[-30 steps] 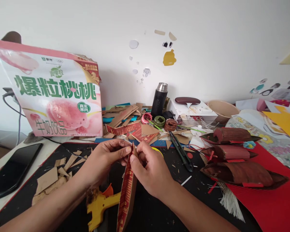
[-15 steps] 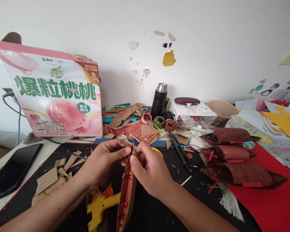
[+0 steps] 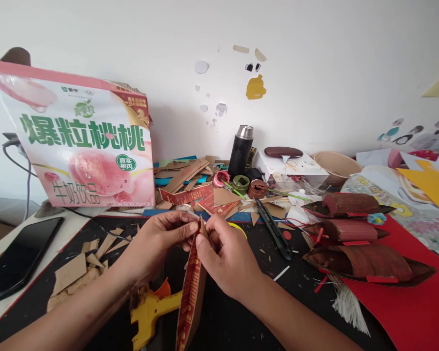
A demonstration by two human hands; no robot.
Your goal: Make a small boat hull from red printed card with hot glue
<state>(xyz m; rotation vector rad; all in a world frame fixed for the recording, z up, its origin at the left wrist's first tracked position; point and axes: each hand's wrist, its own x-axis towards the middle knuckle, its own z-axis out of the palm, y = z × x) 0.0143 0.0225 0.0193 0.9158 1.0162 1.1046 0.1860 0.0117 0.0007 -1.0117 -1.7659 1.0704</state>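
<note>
Between my hands is a narrow folded cardboard piece, red with print on its inner face and brown outside; its near end runs down past the lower picture edge. My left hand pinches its pointed far tip between thumb and fingers. On the other side of that tip, my right hand presses thumb and bent fingers on the cardboard wall. Below the left wrist lies a yellow glue gun, partly hidden by the forearm. Fingers cover most of the tip itself.
Brown cardboard scraps and a phone lie left. A utility knife, paint jars and a black thermos stand or lie ahead. Several brown model boats sit right on red card. A large drink carton stands back left.
Both hands keep the same pinch on the cardboard tip. Only a very slight shift of the view shows.
</note>
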